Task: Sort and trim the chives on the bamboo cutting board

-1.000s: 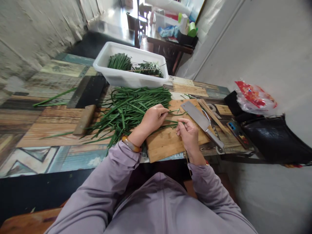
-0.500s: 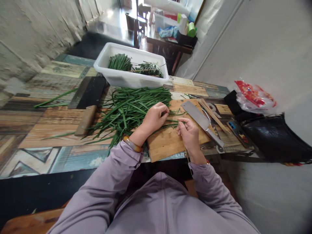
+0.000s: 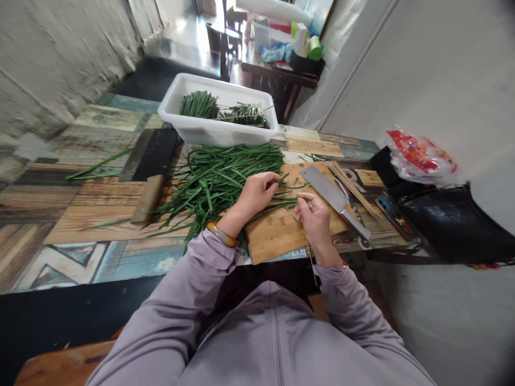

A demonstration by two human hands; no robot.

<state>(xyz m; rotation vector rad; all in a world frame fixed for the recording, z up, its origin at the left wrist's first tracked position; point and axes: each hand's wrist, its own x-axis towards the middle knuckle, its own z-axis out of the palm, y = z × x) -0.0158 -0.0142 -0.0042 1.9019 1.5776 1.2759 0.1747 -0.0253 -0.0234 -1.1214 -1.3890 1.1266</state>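
Long green garlic chives (image 3: 225, 171) lie in a loose heap left of and partly on a wooden cutting board (image 3: 273, 238). My left hand (image 3: 258, 194) is closed at the heap's right edge, and a short chive blade pokes out past its fingertips. Over the board, my right hand (image 3: 314, 215) is pinched shut around a thin bamboo skewer (image 3: 310, 257) that hangs down below the palm. Chive ends reach its fingertips; whether the skewer pierces them is hidden. A cleaver (image 3: 324, 185) rests on the board's right side, with several bamboo skewers (image 3: 352, 187) beyond it.
Behind the heap stands a white plastic tub (image 3: 225, 131) holding bundled, cut chives (image 3: 200, 104). A second, dark-bladed cleaver (image 3: 148, 198) lies to the left with stray chive blades. On the right are a phone (image 3: 392, 214), a black bag (image 3: 446, 222) and a red-and-clear plastic bag (image 3: 422, 155).
The view has shifted slightly. My left fingers have opened a little and a green chive tip now shows beyond them. My right hand stays pinched on the skewer.
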